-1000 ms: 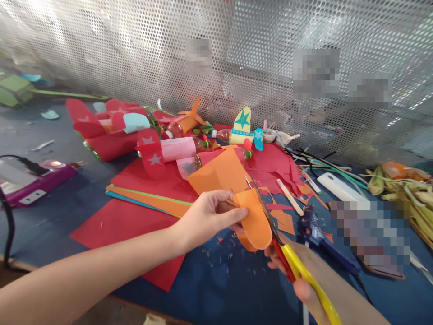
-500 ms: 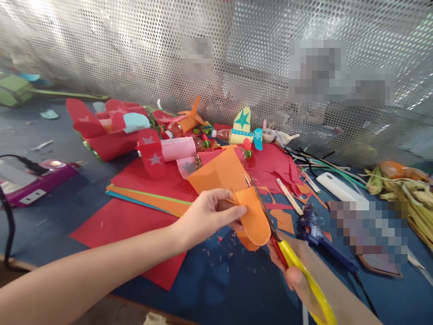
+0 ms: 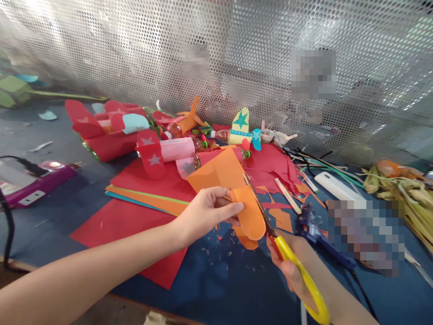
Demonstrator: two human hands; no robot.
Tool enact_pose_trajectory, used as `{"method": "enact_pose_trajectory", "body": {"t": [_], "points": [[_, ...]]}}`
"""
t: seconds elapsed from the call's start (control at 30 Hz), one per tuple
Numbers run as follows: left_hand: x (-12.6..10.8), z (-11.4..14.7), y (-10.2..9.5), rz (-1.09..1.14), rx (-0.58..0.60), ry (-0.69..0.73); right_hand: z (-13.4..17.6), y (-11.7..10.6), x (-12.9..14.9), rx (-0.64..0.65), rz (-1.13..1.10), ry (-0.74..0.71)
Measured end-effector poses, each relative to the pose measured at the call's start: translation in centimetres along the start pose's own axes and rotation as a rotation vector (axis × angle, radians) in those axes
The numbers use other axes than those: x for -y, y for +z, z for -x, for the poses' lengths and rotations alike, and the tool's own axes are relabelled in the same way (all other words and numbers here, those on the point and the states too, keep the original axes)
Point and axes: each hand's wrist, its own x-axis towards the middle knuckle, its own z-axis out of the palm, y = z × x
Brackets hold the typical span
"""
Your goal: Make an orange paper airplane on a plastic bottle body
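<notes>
Between the thumb and fingers of my left hand (image 3: 211,208) is a piece of orange paper (image 3: 251,216) with a rounded lower end. My right hand (image 3: 287,262) grips a pair of scissors (image 3: 299,266) with yellow and red handles. Their blades point up and away, lying along the right edge of the orange paper and looking nearly closed. Below the held piece hangs another rounded orange paper part (image 3: 246,239). Behind my hands lies a larger orange sheet (image 3: 221,169). Some of my fingers are hidden by the paper and the handles.
Paper-covered bottle models (image 3: 177,148) line the back before a perforated metal panel (image 3: 142,54). Red sheets (image 3: 125,234) lie at left, near a purple power strip (image 3: 43,183). To the right are a blue glue gun (image 3: 321,241), paper scraps (image 3: 282,219) and dried husks (image 3: 402,189).
The scissors and the held orange paper have shifted slightly up and left. My left hand keeps its grip, and the things on the table stay in place.
</notes>
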Motion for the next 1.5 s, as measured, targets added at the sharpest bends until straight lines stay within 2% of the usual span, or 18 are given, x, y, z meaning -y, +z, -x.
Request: {"method": "enact_pose_trajectory", "body": {"t": [0.13,0.2,0.27,0.33,0.43,0.57,0.73,0.83,0.97,1.07,1.2,1.3,1.4,1.5], "points": [[0.2,-0.1,0.0,0.008,0.011,0.011,0.0,0.1,-0.2,-0.077,0.047,-0.098],[0.3,-0.1,-0.1,0.005,0.021,0.014,0.1,0.2,-0.1,-0.121,0.032,-0.096],[0.4,-0.2,-0.1,-0.006,0.025,0.012,-0.1,0.2,-0.1,-0.185,-0.029,0.001],[0.5,-0.1,-0.1,-0.017,0.013,0.004,-0.5,-0.1,-0.2,-0.266,-0.081,0.157],[0.5,-0.1,0.0,-0.011,-0.015,-0.009,-1.5,-1.2,-1.0,-0.342,0.052,0.243],[0.7,-0.2,0.0,0.018,-0.011,-0.016,-2.6,-2.6,-1.9,-0.309,0.309,0.168],[0.9,-0.5,-0.1,0.012,0.014,-0.027,-2.7,-2.0,-2.2,-0.44,0.429,0.187],[1.0,-0.6,-0.3,-0.065,0.033,-0.006,-2.6,-1.8,-2.4,-0.458,0.5,0.168],[0.9,-0.6,-0.3,-0.174,0.025,0.032,-2.1,-1.9,-2.0,-0.5,0.615,0.044],[0.8,-0.4,-0.2,-0.234,-0.02,0.043,-1.4,-1.6,-1.0,-0.563,0.445,-0.096],[0.8,0.2,0.4,-0.301,0.02,0.037,-0.6,-0.3,0.2,-0.416,0.009,-0.198],[1.1,0.5,0.7,-0.349,0.09,0.011,-0.6,0.5,0.6,-0.392,-0.035,-0.276],[1.3,0.4,0.7,-0.355,0.126,0.037,-0.9,0.5,0.7,-0.39,-0.066,-0.225],[0.8,0.4,0.4,-0.434,0.103,0.124,-1.2,-0.3,0.5,-0.438,-0.177,-0.129]]}}
